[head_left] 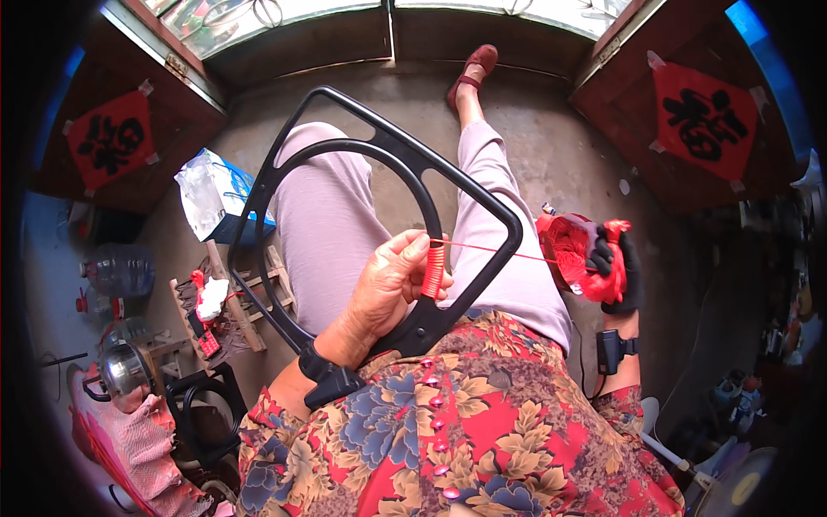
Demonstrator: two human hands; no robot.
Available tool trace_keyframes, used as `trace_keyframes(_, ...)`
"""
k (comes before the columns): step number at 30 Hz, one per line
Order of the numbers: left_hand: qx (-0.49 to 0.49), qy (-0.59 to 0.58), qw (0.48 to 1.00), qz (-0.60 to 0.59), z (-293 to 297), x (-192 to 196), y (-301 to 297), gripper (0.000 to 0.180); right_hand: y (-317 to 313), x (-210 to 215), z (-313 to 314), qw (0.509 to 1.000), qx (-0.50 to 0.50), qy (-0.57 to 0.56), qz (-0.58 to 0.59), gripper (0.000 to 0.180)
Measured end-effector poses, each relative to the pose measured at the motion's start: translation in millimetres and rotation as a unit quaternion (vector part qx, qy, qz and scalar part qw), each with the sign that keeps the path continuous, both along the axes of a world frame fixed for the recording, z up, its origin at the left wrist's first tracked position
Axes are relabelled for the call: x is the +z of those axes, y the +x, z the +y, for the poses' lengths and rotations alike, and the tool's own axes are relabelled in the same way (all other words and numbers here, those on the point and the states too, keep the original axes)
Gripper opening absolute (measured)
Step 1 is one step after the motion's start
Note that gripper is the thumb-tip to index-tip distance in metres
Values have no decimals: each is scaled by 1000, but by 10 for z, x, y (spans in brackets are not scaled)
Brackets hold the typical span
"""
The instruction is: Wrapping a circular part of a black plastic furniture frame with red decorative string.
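Observation:
A black frame (465, 183) with a round inner ring rests across my lap. Red cord is wound in a tight coil (434, 274) around part of the ring. My left hand (389, 277) is closed on the ring at this coil, its thumb and fingertip pinching the top turn. From there a taut red strand (493, 249) runs right to a loose bundle of red cord (570, 248). My right hand (631, 269), in a black glove, is closed around the bundle beside my thigh. The glove and cord partly hide its fingers.
At left stand a white-and-blue bag (214, 194), a low wooden stool (250, 319) with small items on it, and clear plastic bottles (122, 270). A metal pot (127, 372) and another black frame (211, 414) are at lower left. Doors with red paper signs flank the room.

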State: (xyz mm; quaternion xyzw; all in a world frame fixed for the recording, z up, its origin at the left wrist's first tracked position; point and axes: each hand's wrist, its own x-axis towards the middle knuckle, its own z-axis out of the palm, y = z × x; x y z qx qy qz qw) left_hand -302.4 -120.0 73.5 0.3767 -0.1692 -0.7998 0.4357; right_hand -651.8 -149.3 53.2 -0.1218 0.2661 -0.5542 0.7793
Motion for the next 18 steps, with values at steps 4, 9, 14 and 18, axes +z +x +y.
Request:
trace_keyframes(4, 9, 1, 1000, 24, -57, -71, -1, 16, 192, -95, -84, 978, -23, 27, 204, 35)
trace_keyframes(9, 8, 21, 999, 37, -27, -63, 37, 15, 1003, -102, -423, 726, -53, -222, 648, 28)
trace_keyframes(14, -46, 42, 997, 54, -58, -57, -18, 18, 1786, -288, -666, 882, 34, -259, 393, 33)
trace_keyframes(18, -68, 76, 994, 41, -21, -52, -12, 30, 1889, -156, -379, 953, 226, -151, 134, 43)
